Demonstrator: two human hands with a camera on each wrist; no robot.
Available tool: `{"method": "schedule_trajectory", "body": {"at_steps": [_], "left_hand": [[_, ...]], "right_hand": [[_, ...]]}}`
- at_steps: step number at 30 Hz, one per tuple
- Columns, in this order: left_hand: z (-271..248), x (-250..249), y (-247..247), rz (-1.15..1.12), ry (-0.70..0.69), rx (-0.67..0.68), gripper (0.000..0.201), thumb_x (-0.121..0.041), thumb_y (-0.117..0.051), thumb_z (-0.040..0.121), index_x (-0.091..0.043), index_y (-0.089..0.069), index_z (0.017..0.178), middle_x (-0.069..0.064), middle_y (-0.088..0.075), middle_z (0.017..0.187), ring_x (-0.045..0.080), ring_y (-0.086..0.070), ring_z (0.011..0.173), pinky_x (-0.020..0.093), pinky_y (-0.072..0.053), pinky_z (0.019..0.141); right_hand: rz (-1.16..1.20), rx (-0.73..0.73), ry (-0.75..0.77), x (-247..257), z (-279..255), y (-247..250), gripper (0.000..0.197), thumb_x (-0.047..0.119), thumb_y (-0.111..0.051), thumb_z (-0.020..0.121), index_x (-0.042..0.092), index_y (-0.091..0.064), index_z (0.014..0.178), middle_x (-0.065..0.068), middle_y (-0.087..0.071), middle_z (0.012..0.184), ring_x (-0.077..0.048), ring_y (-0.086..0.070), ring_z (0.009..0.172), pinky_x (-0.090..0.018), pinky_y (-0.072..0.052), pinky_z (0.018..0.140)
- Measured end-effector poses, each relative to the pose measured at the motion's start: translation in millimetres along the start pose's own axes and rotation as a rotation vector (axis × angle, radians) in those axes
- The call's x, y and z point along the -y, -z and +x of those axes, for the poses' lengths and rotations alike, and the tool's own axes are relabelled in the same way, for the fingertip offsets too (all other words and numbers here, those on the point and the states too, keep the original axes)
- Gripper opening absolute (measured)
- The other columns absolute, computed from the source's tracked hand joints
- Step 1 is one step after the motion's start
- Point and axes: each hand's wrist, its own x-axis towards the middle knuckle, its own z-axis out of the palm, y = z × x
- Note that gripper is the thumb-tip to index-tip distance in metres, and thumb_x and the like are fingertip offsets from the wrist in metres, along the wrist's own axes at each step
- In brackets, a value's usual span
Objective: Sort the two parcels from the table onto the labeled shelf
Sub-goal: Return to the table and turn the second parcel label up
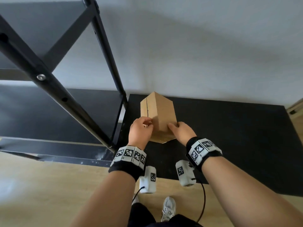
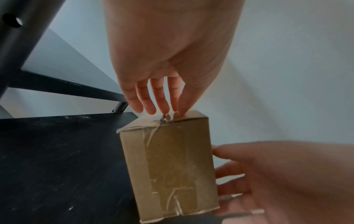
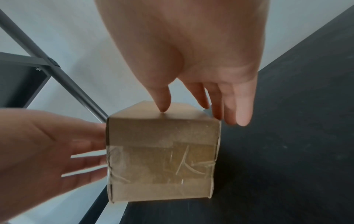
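One brown cardboard parcel (image 1: 161,110) (image 2: 168,163) (image 3: 162,157), sealed with clear tape, stands upright on the black table (image 1: 229,136) near its left end. My left hand (image 1: 141,128) (image 2: 162,97) is at its left face, straight fingertips (image 2: 151,109) touching the upper edge. My right hand (image 1: 180,130) (image 3: 201,98) is at the parcel's right side, with the thumb tip on cardboard and straight fingers (image 3: 241,112) reaching down past the edge. The parcel rests on the table. No second parcel is in view.
A black metal shelf frame (image 1: 65,99) with dark boards (image 1: 41,110) stands directly left of the table, one post close to the parcel. No labels show. A grey wall lies behind. Light wooden floor and my shoe (image 1: 168,208) are below.
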Motion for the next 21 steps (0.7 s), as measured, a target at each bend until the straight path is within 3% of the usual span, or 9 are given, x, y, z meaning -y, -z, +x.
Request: {"method": "schedule_trajectory", "body": {"at_steps": [2, 6, 9, 14, 17, 21], "left_hand": [[-1.1, -0.9, -3.4, 0.009, 0.025, -0.026, 0.045, -0.023, -0.067, 0.09, -0.019, -0.057, 0.134, 0.005, -0.055, 0.131, 0.023, -0.06, 0.116, 0.037, -0.055, 0.091], [-2.3, -8.1, -9.3, -0.039, 0.135, 0.019, 0.082, -0.035, -0.074, 0.086, -0.016, -0.032, 0.154, 0.01, -0.036, 0.153, 0.028, -0.046, 0.135, 0.034, -0.044, 0.099], [-0.5, -10.9, -18.7, -0.102, 0.193, 0.11, 0.092, -0.04, -0.072, 0.087, -0.013, -0.021, 0.158, 0.01, -0.041, 0.155, 0.027, -0.047, 0.137, 0.037, -0.043, 0.105], [-1.9, -15.1, -28.1, -0.106, 0.162, 0.106, 0.062, -0.033, -0.056, 0.099, -0.012, -0.036, 0.154, 0.006, -0.057, 0.142, 0.023, -0.058, 0.126, 0.03, -0.047, 0.095], [-3.9, -17.5, -24.6, -0.082, 0.141, 0.019, 0.045, -0.03, -0.045, 0.103, -0.013, -0.049, 0.145, 0.005, -0.061, 0.136, 0.021, -0.059, 0.121, 0.026, -0.044, 0.085], [-7.7, -12.3, -15.4, -0.054, 0.094, -0.121, 0.036, -0.019, -0.041, 0.102, -0.016, -0.06, 0.133, 0.004, -0.062, 0.131, 0.02, -0.061, 0.115, 0.027, -0.045, 0.081]], "right_hand": [[0.015, -0.052, 0.025, -1.6, -1.4, 6.5, 0.065, 0.049, -0.049, 0.094, 0.007, -0.042, 0.144, -0.016, -0.053, 0.14, -0.032, -0.056, 0.121, -0.035, -0.042, 0.089], [0.076, -0.121, 0.125, 2.6, -7.6, 17.1, 0.058, 0.046, -0.046, 0.097, 0.013, -0.044, 0.144, -0.009, -0.055, 0.138, -0.026, -0.056, 0.121, -0.032, -0.043, 0.086], [0.056, -0.11, 0.163, 2.9, -12.8, 18.6, 0.056, 0.046, -0.045, 0.098, 0.016, -0.044, 0.144, -0.006, -0.055, 0.139, -0.025, -0.055, 0.124, -0.035, -0.045, 0.095], [0.048, -0.104, 0.149, -8.3, -15.7, 17.9, 0.047, 0.031, -0.049, 0.099, 0.02, -0.045, 0.144, -0.004, -0.059, 0.134, -0.024, -0.059, 0.118, -0.032, -0.046, 0.091], [0.061, -0.081, 0.158, -10.1, -18.0, 15.2, 0.044, 0.026, -0.048, 0.1, 0.016, -0.047, 0.143, -0.005, -0.06, 0.133, -0.024, -0.059, 0.117, -0.027, -0.042, 0.086], [0.035, -0.008, 0.142, -6.5, -15.0, 9.0, 0.043, 0.022, -0.046, 0.098, 0.012, -0.051, 0.139, -0.009, -0.062, 0.131, -0.026, -0.059, 0.115, -0.033, -0.045, 0.093]]}}
